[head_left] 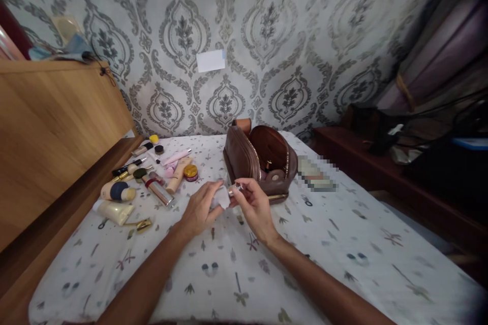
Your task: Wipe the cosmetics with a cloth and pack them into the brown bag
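Observation:
In front of the open bag, my left hand (199,208) is closed on a white tissue (220,198). My right hand (257,209) pinches a small cosmetic item with a shiny silver part (233,190) close beside the tissue; its exact kind is partly hidden by my fingers. Just behind my right hand stands a brown makeup bag (240,151), unzipped, with a few items visible inside. To the left of my hands are a yellow-lidded jar (190,172), a beige tube (177,176) and a silver tube with a red band (160,190).
More cosmetics lie at the left, among them a cream tube (114,212), a dark-banded bottle (118,191) and a gold-coloured piece (144,224). A wooden panel (57,127) borders the left side. Right of the bag lies a blurred-out flat object (315,175). Patterned wallpaper rises behind.

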Demonstrator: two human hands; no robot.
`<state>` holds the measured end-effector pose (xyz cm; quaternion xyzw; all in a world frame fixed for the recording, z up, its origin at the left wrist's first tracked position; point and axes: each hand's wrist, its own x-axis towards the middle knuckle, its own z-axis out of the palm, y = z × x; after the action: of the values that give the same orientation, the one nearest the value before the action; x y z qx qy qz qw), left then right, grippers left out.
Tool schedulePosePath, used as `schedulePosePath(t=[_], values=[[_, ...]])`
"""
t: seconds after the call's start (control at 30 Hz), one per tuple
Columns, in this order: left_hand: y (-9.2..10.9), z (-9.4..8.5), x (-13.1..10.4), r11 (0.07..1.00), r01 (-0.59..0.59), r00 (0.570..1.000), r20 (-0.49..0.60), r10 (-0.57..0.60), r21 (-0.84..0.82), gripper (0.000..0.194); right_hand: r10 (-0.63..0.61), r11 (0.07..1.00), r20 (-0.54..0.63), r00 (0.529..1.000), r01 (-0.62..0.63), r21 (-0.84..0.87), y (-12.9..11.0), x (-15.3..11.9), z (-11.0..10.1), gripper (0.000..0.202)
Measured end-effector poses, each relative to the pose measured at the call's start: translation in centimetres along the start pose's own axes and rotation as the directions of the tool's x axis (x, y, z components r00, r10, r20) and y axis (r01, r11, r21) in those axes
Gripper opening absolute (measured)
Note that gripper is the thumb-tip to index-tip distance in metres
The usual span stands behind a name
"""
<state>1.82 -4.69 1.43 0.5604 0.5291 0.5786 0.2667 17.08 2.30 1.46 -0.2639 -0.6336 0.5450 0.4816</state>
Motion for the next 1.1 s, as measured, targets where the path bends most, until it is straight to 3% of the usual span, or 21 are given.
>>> schedulePosePath(t=[0.1,0.37,0.53,0.63,0.77,1.1], values=[[-0.5,-0.1,0.1,0.999,0.01,0.999,0.03,-0.011,0.033,0.05,0.017,1.0,0.007,1.0,-0.017,0.025,-0.4,0.1,-0.4,0.04],[0.1,0.4,0.2,0.997,0.08,0.986,0.147,-0.082,0.02,0.033,-0.002,1.0,0.276,0.961,0.007,-0.018,-1.8,0.8,-2.7,0.042],[-0.2,0.8,-0.6,0.975,-0.114,0.992,0.08,0.1,0.188,0.043,0.005,0.999,0.172,0.985,0.0,-0.032,-2.4,0.4,-2.9,0.03],[-0.6,0.8,-1.3,0.917,-0.255,0.965,0.147,0.219,0.307,0.049,0.014,0.998,0.126,0.992,-0.007,-0.058,-2.6,0.0,-2.5,0.029],[-0.4,0.6,-1.4,0.858,-0.398,0.917,0.178,0.357,0.326,0.047,0.03,0.998,0.088,0.996,-0.024,-0.062,-2.9,-0.1,-2.0,0.031],[-0.7,1.4,-0.9,0.747,-0.436,0.888,0.108,0.447,0.502,0.026,0.052,0.999,0.13,0.99,-0.051,-0.008,-1.7,-0.3,-2.2,0.034]])
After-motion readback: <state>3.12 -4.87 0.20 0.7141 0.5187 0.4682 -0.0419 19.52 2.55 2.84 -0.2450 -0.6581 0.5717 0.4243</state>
